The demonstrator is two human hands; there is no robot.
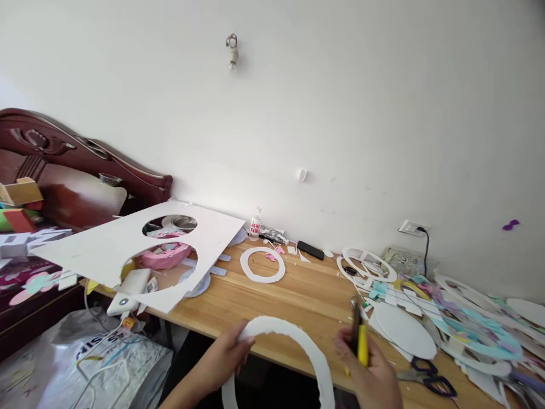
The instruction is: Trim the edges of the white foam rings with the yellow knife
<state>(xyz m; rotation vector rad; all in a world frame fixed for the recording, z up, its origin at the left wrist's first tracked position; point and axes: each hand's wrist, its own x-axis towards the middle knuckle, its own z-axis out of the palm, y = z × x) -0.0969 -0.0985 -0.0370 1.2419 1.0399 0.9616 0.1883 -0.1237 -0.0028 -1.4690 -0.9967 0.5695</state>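
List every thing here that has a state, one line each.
Left hand: gripping the white foam ring, held off the table.
Right hand: closed on the yellow utility knife, upright.
Large white board: round holes cut out, propped tilted.
Scissors: lying flat on the table.
Small ring: flat on the table.
Plug: in its socket.

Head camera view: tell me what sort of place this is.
Probably a bedroom used as a craft workspace. A carved wooden headboard stands beside a wooden table strewn with foam-board rings and coloured scraps. The left hand holds a white foam ring; the right hand holds a yellow utility knife.
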